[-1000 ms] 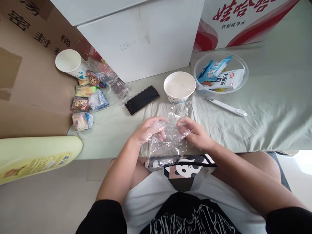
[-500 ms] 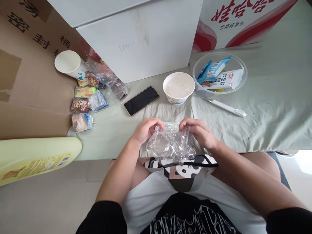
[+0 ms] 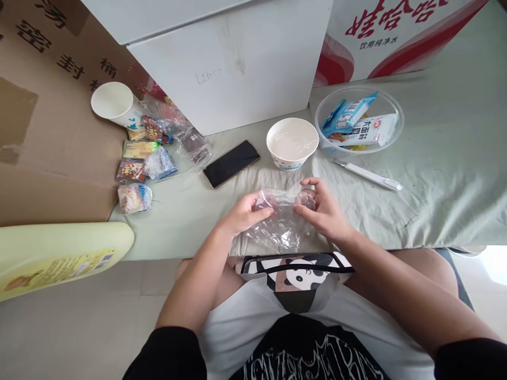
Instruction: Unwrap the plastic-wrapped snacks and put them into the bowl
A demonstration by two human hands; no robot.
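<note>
A crinkled clear plastic bag (image 3: 279,230) is stretched between my two hands above the front edge of the cloth. My left hand (image 3: 246,214) grips its left side, thumb on the near face and some fingers behind or inside the film. At the right side, my right hand (image 3: 320,211) pinches the film with the thumb, its index finger raised and other fingers showing through the plastic. Just beyond the hands stands a white paper bowl (image 3: 292,142) with clear film or a shiny lining inside.
Left of the bowl lies a phone (image 3: 232,163); on the right, a white utility knife (image 3: 370,175) and a clear plastic bowl (image 3: 399,126) of snack packets. A paper cup (image 3: 114,103) and wrapped snacks (image 3: 137,198) sit by the cardboard box (image 3: 59,158). White boxes (image 3: 237,79) stand behind.
The bag's gathered top edge has been spread apart. My fingers have shifted from pinching that edge to inside or behind the film, and the right index finger has lifted.
</note>
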